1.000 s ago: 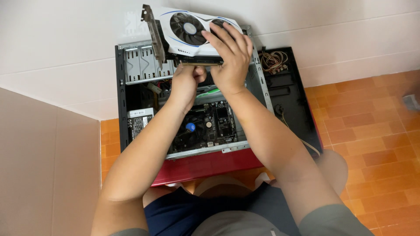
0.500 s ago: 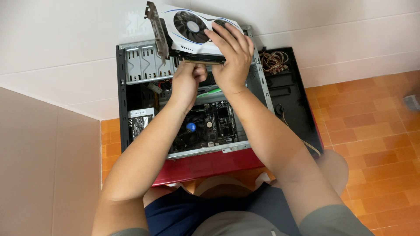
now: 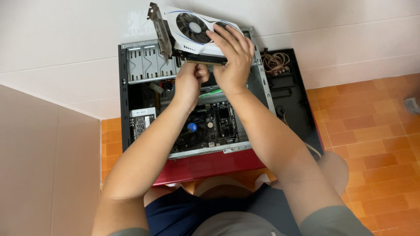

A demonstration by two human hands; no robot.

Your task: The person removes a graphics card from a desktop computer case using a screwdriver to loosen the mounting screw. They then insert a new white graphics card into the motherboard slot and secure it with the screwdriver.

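Card: we see a white two-fan graphics card (image 3: 192, 32) lifted above the far end of the open computer case (image 3: 124, 100), tilted, metal bracket to the left.
Handling: we judge it stiff, moderately heavy and fragile; best held by shroud edges and bracket, off the fans and gold contacts.
Right hand (image 3: 232, 61): fingers spread over the right fan and shroud, thumb underneath, clamping the card.
Left hand (image 3: 188, 83): curled under the card's near edge; we cannot tell how tightly it pinches.
Below: motherboard (image 3: 212, 124) with blue-capped cooler, well apart from the card.
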